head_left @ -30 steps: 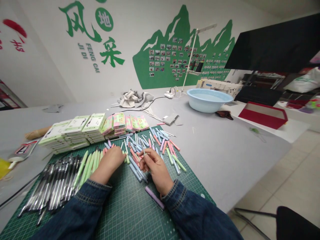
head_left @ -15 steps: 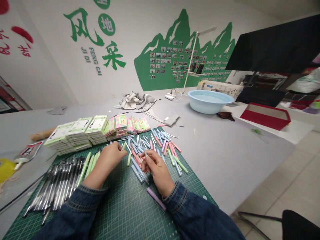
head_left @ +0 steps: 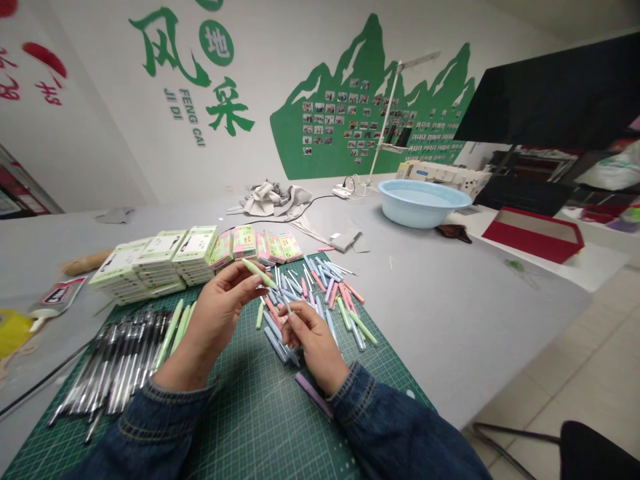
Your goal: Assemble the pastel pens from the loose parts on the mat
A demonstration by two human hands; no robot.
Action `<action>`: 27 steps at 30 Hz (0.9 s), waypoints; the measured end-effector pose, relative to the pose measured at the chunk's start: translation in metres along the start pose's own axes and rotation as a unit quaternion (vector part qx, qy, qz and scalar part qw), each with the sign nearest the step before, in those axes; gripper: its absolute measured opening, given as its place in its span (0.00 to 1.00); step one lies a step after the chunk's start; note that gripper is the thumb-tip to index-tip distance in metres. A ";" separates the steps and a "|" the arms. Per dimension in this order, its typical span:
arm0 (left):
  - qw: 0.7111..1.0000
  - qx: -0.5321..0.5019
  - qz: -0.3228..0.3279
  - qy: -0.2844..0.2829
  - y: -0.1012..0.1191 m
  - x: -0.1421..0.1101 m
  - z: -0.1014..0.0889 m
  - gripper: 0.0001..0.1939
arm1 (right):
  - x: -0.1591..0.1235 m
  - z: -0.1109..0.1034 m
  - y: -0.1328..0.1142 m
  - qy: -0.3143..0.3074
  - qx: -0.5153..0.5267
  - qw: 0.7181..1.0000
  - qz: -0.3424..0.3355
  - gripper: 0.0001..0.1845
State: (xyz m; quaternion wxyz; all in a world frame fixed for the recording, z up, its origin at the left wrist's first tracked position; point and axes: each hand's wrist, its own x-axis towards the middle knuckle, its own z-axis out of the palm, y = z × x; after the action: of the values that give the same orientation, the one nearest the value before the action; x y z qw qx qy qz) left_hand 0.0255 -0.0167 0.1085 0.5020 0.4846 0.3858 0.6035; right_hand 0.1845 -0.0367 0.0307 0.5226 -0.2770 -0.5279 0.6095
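While both bare hands are raised above a green cutting mat [head_left: 240, 407], the left hand [head_left: 220, 313] holds a pale green pen barrel [head_left: 259, 273] in a narrow grip between thumb and fingers, and the right hand [head_left: 313, 347] pinches what appears to be a slim pen refill [head_left: 286, 298] in an equally narrow grip. The barrel's long axis runs diagonally across the view, from upper left to lower right, with its lower end pointing toward the refill's upper end. The two ends lie close together, but whether they touch is too small to tell. The left hand is nearer the barrel's far end, and the right hand sits below the refill. Loose pastel pen barrels [head_left: 320, 293] in pink, blue, lilac and green lie scattered on the mat between and beyond the hands, with a lilac pen [head_left: 313, 395] beside the right wrist. Left of the left forearm lies a bed of black-and-clear pens [head_left: 115, 367], flanked by pale green pens [head_left: 173, 340]. Stacked green-and-white packets [head_left: 193, 250] rest on the grey counter [head_left: 450, 333] beyond the mat, and denim sleeves [head_left: 390, 417] cover both forearms.
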 end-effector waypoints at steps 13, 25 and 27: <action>0.992 0.107 0.035 -0.051 -0.003 -0.006 0.006 0.08 | -0.001 0.001 0.000 -0.001 -0.022 1.000 0.000 0.10; 0.965 0.227 0.024 -0.129 -0.014 -0.014 0.012 0.04 | -0.004 0.003 -0.001 0.045 -0.038 0.998 0.012 0.11; 0.965 0.225 0.023 -0.131 -0.015 -0.014 0.011 0.05 | -0.004 0.004 -0.001 0.062 -0.041 0.997 0.012 0.11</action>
State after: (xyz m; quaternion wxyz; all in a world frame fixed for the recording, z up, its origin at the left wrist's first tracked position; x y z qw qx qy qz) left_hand 0.0396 -0.0274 0.0938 0.4121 0.6687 0.4315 0.4437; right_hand 0.1826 -0.0419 0.0320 0.5353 -0.3414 -0.5160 0.5750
